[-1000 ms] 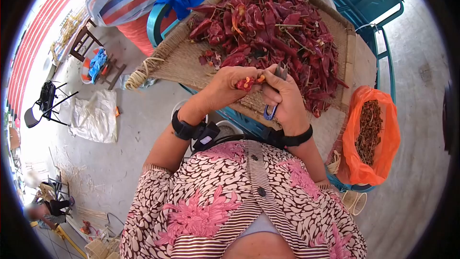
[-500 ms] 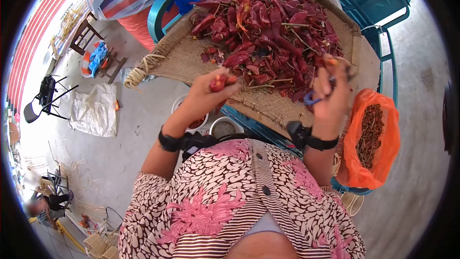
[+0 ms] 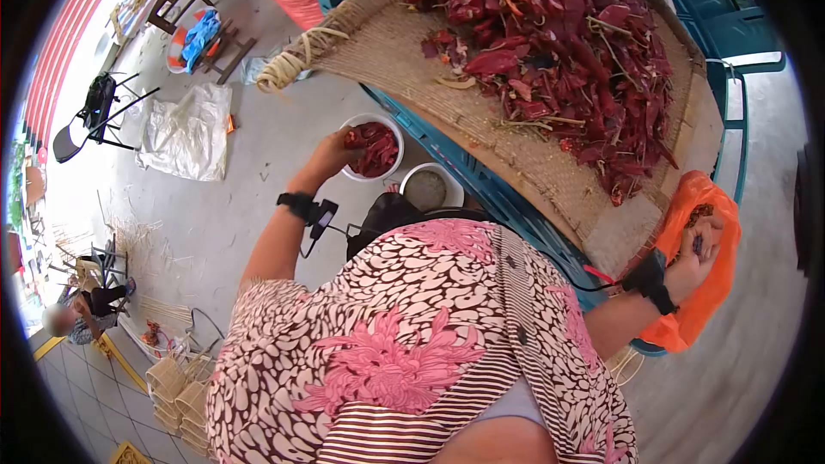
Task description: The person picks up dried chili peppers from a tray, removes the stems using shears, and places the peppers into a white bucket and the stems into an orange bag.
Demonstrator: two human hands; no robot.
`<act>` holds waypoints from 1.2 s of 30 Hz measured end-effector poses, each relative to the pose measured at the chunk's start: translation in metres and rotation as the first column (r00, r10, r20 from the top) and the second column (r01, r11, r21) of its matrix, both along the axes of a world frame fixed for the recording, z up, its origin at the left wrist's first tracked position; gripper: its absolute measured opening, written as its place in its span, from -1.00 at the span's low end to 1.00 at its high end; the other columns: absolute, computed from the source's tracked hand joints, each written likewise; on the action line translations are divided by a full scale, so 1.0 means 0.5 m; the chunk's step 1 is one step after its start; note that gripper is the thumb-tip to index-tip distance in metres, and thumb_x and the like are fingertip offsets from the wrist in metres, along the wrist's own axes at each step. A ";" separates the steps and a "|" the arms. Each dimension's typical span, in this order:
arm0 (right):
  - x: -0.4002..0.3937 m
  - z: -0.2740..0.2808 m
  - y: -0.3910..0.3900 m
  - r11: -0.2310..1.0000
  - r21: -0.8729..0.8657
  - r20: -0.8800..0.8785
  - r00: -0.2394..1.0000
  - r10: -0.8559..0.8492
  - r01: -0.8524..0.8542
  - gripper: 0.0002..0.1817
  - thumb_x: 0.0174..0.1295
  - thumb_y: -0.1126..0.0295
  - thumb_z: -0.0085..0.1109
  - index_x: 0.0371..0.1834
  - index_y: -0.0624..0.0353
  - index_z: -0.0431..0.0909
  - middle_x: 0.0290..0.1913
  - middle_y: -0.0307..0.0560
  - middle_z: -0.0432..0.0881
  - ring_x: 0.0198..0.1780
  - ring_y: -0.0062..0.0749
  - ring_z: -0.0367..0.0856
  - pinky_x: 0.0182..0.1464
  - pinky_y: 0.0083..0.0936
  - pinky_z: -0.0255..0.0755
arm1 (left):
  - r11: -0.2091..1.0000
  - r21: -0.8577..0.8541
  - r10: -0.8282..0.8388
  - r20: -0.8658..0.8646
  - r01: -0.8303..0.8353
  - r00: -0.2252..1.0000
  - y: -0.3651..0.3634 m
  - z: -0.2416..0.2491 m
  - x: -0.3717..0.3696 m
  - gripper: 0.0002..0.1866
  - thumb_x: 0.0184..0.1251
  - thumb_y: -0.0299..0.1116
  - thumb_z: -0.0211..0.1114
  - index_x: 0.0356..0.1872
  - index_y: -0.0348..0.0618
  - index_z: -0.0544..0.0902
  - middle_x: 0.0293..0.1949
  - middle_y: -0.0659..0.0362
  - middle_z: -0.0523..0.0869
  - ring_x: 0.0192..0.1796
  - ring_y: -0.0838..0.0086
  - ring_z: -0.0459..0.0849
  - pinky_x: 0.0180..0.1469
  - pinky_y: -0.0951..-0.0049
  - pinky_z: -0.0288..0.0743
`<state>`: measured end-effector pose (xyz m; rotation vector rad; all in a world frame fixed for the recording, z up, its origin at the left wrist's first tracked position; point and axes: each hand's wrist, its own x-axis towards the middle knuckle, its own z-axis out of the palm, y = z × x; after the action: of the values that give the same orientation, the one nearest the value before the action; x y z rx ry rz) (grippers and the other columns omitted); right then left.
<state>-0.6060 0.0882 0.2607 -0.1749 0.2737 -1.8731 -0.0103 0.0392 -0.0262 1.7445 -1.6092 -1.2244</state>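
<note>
My left hand [image 3: 333, 155] is at the rim of a white bucket [image 3: 346, 174] on the floor, its fingers closed on a dried red chili pepper [image 3: 351, 137]. More red chili pieces [image 3: 378, 150] lie inside that bucket. On the other side, my right hand [image 3: 700, 249] is over the mouth of an orange plastic bag [image 3: 718, 279], fingers curled around small scissors, of which only a dark blue bit of handle [image 3: 697, 245] shows. A heap of dried red chilies [image 3: 567, 43] covers much of the woven tray [image 3: 404, 51] between my hands.
A second pale bucket [image 3: 454, 192] stands beside the first. Teal chair frames [image 3: 507, 198] support the tray. A white plastic sack [image 3: 191, 137], a folding chair [image 3: 99, 112] and a small wooden chair [image 3: 176, 0] are at the left. Another person [image 3: 82, 314] sits far left.
My left hand has moved down from the tray to the bucket of chilies. My right hand has gone right, from above the heap to the orange bag. The view has shifted.
</note>
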 end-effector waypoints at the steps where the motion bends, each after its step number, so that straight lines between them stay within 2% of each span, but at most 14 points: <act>1: -0.016 -0.010 -0.006 0.996 -0.023 -0.015 0.997 0.081 -0.081 -0.92 0.33 0.48 0.03 -0.22 0.19 0.34 -0.44 -0.26 0.29 -0.54 -0.63 0.16 -0.31 -0.57 0.17 | 0.998 0.051 0.023 0.021 -0.024 1.000 -0.006 -0.013 0.000 -0.65 0.10 -0.29 0.45 -0.13 -0.18 0.58 -0.39 0.12 0.68 -0.37 0.40 0.62 -0.28 0.35 0.51; 2: -0.031 -0.018 -0.011 0.986 -0.047 -0.035 0.987 0.157 -0.159 -0.91 0.31 0.50 0.04 -0.22 0.17 0.32 -0.45 -0.28 0.25 -0.52 -0.63 0.17 -0.26 -0.55 0.18 | 0.994 0.100 0.043 0.040 -0.047 0.998 -0.013 -0.027 -0.005 -0.56 0.06 -0.27 0.46 -0.03 -0.17 0.58 -0.33 0.04 0.71 -0.30 0.29 0.66 -0.19 0.29 0.55; 4: 0.015 -0.005 -0.035 0.998 0.009 -0.111 0.992 -0.066 0.068 -0.86 0.35 0.43 0.06 -0.31 0.24 0.36 -0.46 -0.20 0.36 -0.64 -0.60 0.14 -0.56 -0.62 0.13 | 1.000 0.016 0.003 0.204 -0.007 0.979 -0.042 -0.148 0.008 -0.30 -0.09 -0.11 0.52 0.15 -0.13 0.55 -0.17 -0.10 0.71 -0.04 0.12 0.65 0.08 0.11 0.51; 7: 0.074 0.004 -0.055 0.993 -0.003 0.001 0.993 0.121 -0.121 -0.87 0.34 0.45 0.07 -0.32 0.25 0.36 -0.47 -0.20 0.36 -0.64 -0.60 0.14 -0.57 -0.64 0.13 | 0.910 -0.413 0.221 0.566 0.041 0.794 -0.038 -0.153 -0.035 -0.33 -0.17 -0.13 0.57 0.06 -0.15 0.61 -0.19 -0.10 0.72 -0.11 0.13 0.70 -0.03 0.25 0.54; 8: 0.082 0.007 -0.058 0.979 0.070 -0.010 0.981 0.192 -0.191 -0.86 0.34 0.44 0.10 -0.30 0.25 0.36 -0.45 -0.21 0.36 -0.62 -0.61 0.17 -0.58 -0.65 0.12 | 0.949 -0.313 0.143 0.550 0.044 0.823 -0.048 -0.145 -0.041 -0.29 -0.18 -0.06 0.57 0.09 -0.13 0.62 -0.10 -0.12 0.69 0.02 0.16 0.65 0.11 0.21 0.46; 10: 0.107 0.000 -0.065 0.975 0.151 -0.029 0.985 0.171 -0.164 -0.86 0.34 0.45 0.10 -0.26 0.26 0.37 -0.40 -0.18 0.39 -0.57 -0.62 0.23 -0.55 -0.63 0.15 | 0.951 0.054 -0.308 0.280 0.305 0.909 -0.079 -0.072 -0.048 -0.42 -0.05 -0.08 0.50 0.02 -0.13 0.65 -0.06 -0.08 0.69 0.00 0.15 0.65 0.11 0.20 0.46; 12: 0.167 0.002 -0.074 0.961 0.255 -0.090 0.987 0.135 -0.108 -0.87 0.34 0.47 0.10 -0.22 0.29 0.38 -0.33 -0.14 0.43 -0.49 -0.60 0.32 -0.49 -0.61 0.19 | 0.480 -0.004 -0.864 0.171 0.877 0.474 -0.098 0.046 -0.067 -0.61 0.18 -0.15 0.37 -0.04 -0.16 0.67 -0.19 0.04 0.74 -0.18 0.25 0.70 -0.06 0.25 0.54; 13: 0.209 0.008 -0.079 0.946 0.317 -0.145 0.983 0.114 -0.063 -0.87 0.34 0.48 0.10 -0.19 0.30 0.38 -0.28 -0.11 0.45 -0.44 -0.58 0.38 -0.45 -0.59 0.23 | 0.682 0.216 -0.652 -0.253 0.698 0.715 -0.064 0.219 -0.111 -0.73 0.33 -0.23 0.27 -0.11 -0.20 0.66 -0.31 0.16 0.72 -0.30 0.41 0.68 -0.20 0.35 0.54; 14: 0.246 0.010 -0.087 0.926 0.377 -0.200 0.975 0.097 -0.015 -0.87 0.34 0.49 0.10 -0.17 0.31 0.39 -0.24 -0.08 0.47 -0.39 -0.55 0.44 -0.41 -0.58 0.26 | 0.628 0.190 -0.643 -0.420 0.755 0.641 -0.058 0.319 -0.134 -0.76 0.38 -0.25 0.26 -0.12 -0.21 0.65 -0.36 0.24 0.69 -0.35 0.55 0.63 -0.24 0.41 0.52; 17: 0.295 -0.046 -0.127 0.864 0.440 0.075 0.968 0.238 -0.246 -0.80 0.35 0.47 0.09 -0.04 0.33 0.43 -0.12 0.02 0.53 -0.16 -0.32 0.56 -0.27 -0.41 0.36 | 0.706 -0.148 -0.697 -0.321 0.693 0.642 -0.070 0.494 -0.198 -0.79 0.31 -0.34 0.29 -0.12 -0.22 0.63 -0.29 0.17 0.68 -0.28 0.44 0.63 -0.18 0.37 0.52; 20: 0.378 -0.053 -0.151 0.821 0.461 0.105 0.940 0.326 -0.336 -0.72 0.41 0.36 0.03 0.08 0.27 0.42 -0.10 0.02 0.55 -0.13 -0.25 0.58 -0.23 -0.33 0.40 | 0.593 -0.687 -0.453 0.147 0.420 0.879 -0.145 0.448 -0.287 -0.73 0.19 -0.41 0.34 -0.09 -0.20 0.60 -0.20 0.06 0.64 -0.11 0.28 0.59 -0.10 0.29 0.52; 23: 0.463 -0.027 -0.150 0.828 0.476 -0.052 0.930 0.364 -0.297 -0.69 0.46 0.26 -0.03 0.13 0.22 0.41 -0.12 -0.02 0.55 -0.23 -0.33 0.57 -0.29 -0.40 0.41 | 0.574 -0.756 -0.128 0.298 0.316 0.946 -0.212 0.407 -0.361 -0.63 0.07 -0.43 0.37 -0.05 -0.19 0.56 -0.11 0.00 0.55 0.02 0.13 0.52 -0.02 0.20 0.50; 27: 0.438 -0.060 -0.161 0.772 0.302 -0.213 0.750 0.626 -0.559 -0.67 0.48 0.21 -0.03 0.13 0.19 0.42 -0.19 -0.10 0.54 -0.42 -0.55 0.48 -0.51 -0.62 0.32 | 0.650 -0.673 -0.083 0.397 0.352 0.914 -0.240 0.383 -0.380 -0.52 0.04 -0.42 0.41 0.06 -0.09 0.54 -0.09 0.04 0.51 0.00 0.10 0.52 -0.02 0.18 0.51; 36: 0.462 -0.065 -0.181 0.805 0.507 -0.495 0.660 0.565 -0.308 -0.76 0.34 0.40 0.17 0.02 0.20 0.50 -0.35 -0.28 0.52 -0.58 -0.75 0.31 -0.64 -0.77 0.09 | 0.606 -0.753 -0.085 0.259 0.256 0.962 -0.210 0.393 -0.367 -0.46 0.06 -0.48 0.39 0.15 0.00 0.56 -0.10 0.05 0.59 0.01 0.16 0.58 -0.05 0.21 0.56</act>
<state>-0.3751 -0.0024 0.2282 -0.5560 0.9696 -1.1717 -0.1940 -0.0656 0.1703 1.1546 -2.0377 -0.2624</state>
